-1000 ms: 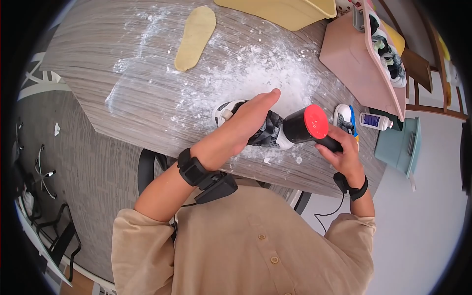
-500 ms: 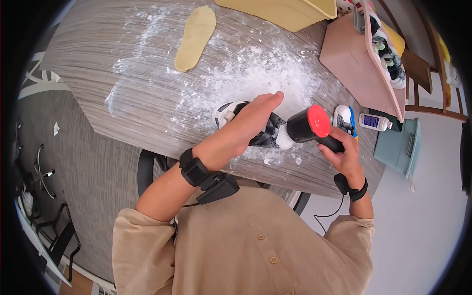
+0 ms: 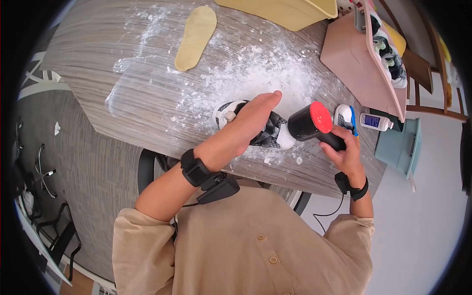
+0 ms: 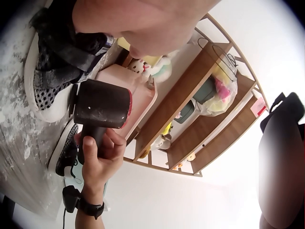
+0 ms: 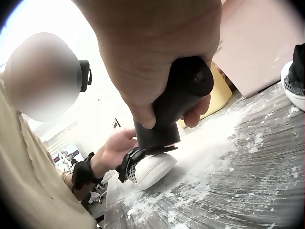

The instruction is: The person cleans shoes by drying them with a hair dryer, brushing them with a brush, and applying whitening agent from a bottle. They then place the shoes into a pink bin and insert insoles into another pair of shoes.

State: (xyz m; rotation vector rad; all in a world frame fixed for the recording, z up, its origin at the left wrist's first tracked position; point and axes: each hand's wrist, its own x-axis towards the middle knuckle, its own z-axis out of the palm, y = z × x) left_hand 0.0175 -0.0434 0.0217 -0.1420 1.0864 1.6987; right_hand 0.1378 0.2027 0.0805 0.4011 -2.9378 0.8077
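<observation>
Head view, left to right: a yellow insole (image 3: 195, 39) lay near the far edge of the table surface (image 3: 98, 51). Loose white powder (image 3: 275, 73) spread across the middle. Close to the near edge, the left hand (image 3: 250, 120) rested on a strapped shoe (image 3: 273, 133); whether its fingers gripped could not be told. The right hand (image 3: 347, 153) gripped a black hair dryer (image 3: 302, 124), its nozzle (image 4: 72, 100) right by the shoe's white toe (image 5: 155, 171). Strong airflow could scatter powder; heat that close might damage the toe, and a slack left hand could let the shoe slide.

Grey wood-grain table (image 3: 147, 105); remotely I make out white powder (image 3: 273, 71) strewn across it, cream insole (image 3: 195, 38), strapped shoe (image 3: 271, 132), second shoe (image 3: 343, 117), pink bin (image 3: 350, 61), yellow bin (image 3: 280, 12).
</observation>
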